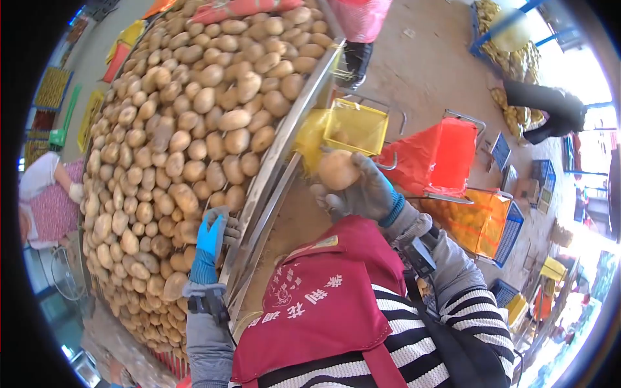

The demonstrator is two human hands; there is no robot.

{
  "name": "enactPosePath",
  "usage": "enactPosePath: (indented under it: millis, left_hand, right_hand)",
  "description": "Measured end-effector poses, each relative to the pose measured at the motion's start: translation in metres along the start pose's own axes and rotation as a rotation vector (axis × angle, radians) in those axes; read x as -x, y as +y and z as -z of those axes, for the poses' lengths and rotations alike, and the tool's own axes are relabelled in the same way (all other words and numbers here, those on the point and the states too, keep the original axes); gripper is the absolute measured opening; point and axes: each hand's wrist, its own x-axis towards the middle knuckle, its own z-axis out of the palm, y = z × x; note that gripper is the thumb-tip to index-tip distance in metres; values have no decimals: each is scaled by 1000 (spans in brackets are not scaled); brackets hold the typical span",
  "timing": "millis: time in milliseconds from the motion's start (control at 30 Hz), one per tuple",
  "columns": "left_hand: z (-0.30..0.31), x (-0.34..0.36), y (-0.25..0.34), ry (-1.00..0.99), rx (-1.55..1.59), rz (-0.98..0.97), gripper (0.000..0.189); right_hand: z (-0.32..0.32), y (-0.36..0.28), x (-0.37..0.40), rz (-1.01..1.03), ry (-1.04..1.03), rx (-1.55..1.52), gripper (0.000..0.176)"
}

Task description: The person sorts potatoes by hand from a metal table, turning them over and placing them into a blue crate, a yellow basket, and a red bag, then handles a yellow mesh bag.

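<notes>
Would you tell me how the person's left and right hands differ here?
The right hand is raised beside the tray, fingers closed round a single potato; the left hand lies on the potato heap inside it. The left hand shows blue, the right hand mostly grey. Both are gloved.

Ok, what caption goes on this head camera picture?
Gloved right hand holds a potato beside a table heaped with potatoes.
</notes>
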Motion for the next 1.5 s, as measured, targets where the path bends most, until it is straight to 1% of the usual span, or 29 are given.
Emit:
enactPosePath:
  millis: [100,200,233,267,300,367,400,467,500,600,633,667,700,767,800,833,900,933,1000,1033,1133,1167,1200,1267,1333,1367,1400,1467,1500]
  left_hand:
    - [1,-30,-18,182,-41,43,22]
    - [6,-27,-37,234,100,84,17]
    - [-1,-18,-30,209,168,56,17]
    - [-9,-9,-24,260,216,70,14]
    - [-11,-6,-19,237,284,100,13]
    - [2,5,-17,175,392,99,11]
    - [11,13,-23,126,430,73,10]
    - [32,19,-51,48,581,-12,12]
    - [26,35,-35,180,450,-16,15]
    - [46,60,-49,270,543,-43,19]
    - [57,65,-66,333,449,-23,28]
    - [63,70,-75,328,465,-31,28]
    - [70,75,-83,325,480,-36,29]
    - [82,87,-88,324,440,-54,31]
    - [82,93,-78,325,386,-63,32]
    - [85,98,-70,323,332,-72,33]
    - [98,102,-60,278,300,-124,37]
    - [103,102,-59,249,283,-150,39]
    - [114,98,-61,159,390,-186,45]
    - [119,93,-62,108,444,-204,48]
    - [116,63,-60,55,539,-395,70]
    - [112,53,-55,80,540,-420,72]
    - [107,45,-46,106,543,-444,74]
    - [105,32,-30,171,545,-497,78]
    - [117,24,-24,76,723,-394,64]
    - [123,23,-22,35,807,-336,57]
    - [129,23,-20,-54,939,-350,53]
    - [138,27,-11,-235,1179,-375,45]
    - [137,30,-4,-293,1172,-417,42]
  right_hand:
    - [-15,-23,19,66,150,-112,74]
    - [9,-42,23,-42,-103,-277,68]
    - [9,-47,23,-45,-75,-260,69]
    - [8,-51,21,-60,-57,-242,70]
    - [8,-55,16,-88,-48,-221,71]
    - [66,-70,5,128,393,104,63]
    - [110,-76,1,435,432,973,56]
    - [128,-93,-14,267,942,1017,42]
    - [118,-95,-24,21,1100,1145,49]
    - [98,-64,-74,226,613,1719,43]
    - [68,-41,-101,338,484,1746,39]
    - [13,-17,-125,347,363,1848,40]
    - [-33,9,-150,353,237,1943,42]
    - [-67,57,-210,323,-244,2216,53]
    - [-80,85,-235,362,-547,2208,59]
    - [-74,115,-254,308,-678,2315,63]
    - [-86,163,-278,92,-795,2482,58]
    - [-85,171,-287,104,-774,2495,58]
    - [-84,181,-304,136,-706,2534,59]
    - [-81,179,-307,119,-592,2487,57]
    - [-29,177,-317,12,-1,1748,54]
    - [-12,181,-316,-20,109,1688,52]
    - [-15,190,-299,-2,42,1740,51]
    - [-52,214,-265,30,-112,1839,48]
    - [-106,212,-253,-206,-164,1729,44]
    - [-117,210,-254,-225,-206,1772,42]
    - [-129,209,-255,-242,-249,1815,41]
    - [-141,198,-277,-38,-366,2104,38]
    - [-139,188,-300,275,-382,2368,47]
